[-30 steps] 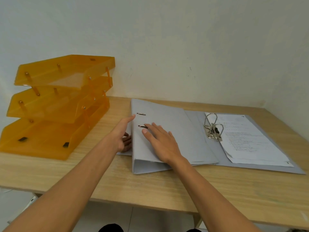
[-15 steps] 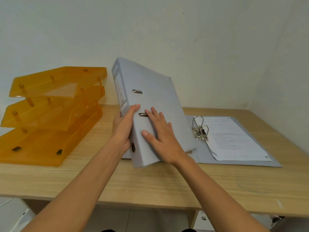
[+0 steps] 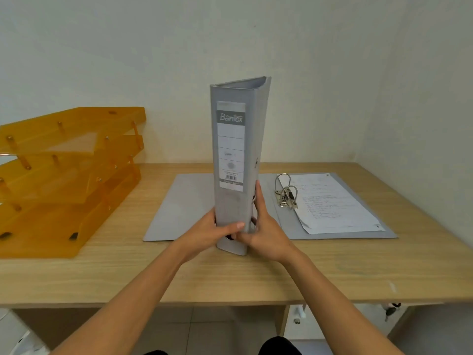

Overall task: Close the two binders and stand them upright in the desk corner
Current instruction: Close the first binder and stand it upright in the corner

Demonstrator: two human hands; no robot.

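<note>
A closed grey binder (image 3: 238,149) stands upright at the middle of the desk, its labelled spine facing me. My left hand (image 3: 207,233) grips the spine's lower left side, thumb across the front. My right hand (image 3: 266,226) holds the lower right cover, fingers pointing up along it. Behind it a second grey binder (image 3: 184,208) lies open and flat, its metal ring mechanism (image 3: 286,192) open and a sheaf of printed paper (image 3: 332,201) on its right half.
An orange three-tier letter tray (image 3: 64,175) stands on the left of the wooden desk (image 3: 256,275). White walls meet at the desk's far right corner (image 3: 355,160). Drawer keys (image 3: 390,310) hang below the desk's front edge.
The closed binder went from lying flat on the open one, to tilted up, to standing upright with its spine toward me. Both hands shifted down to its base.
</note>
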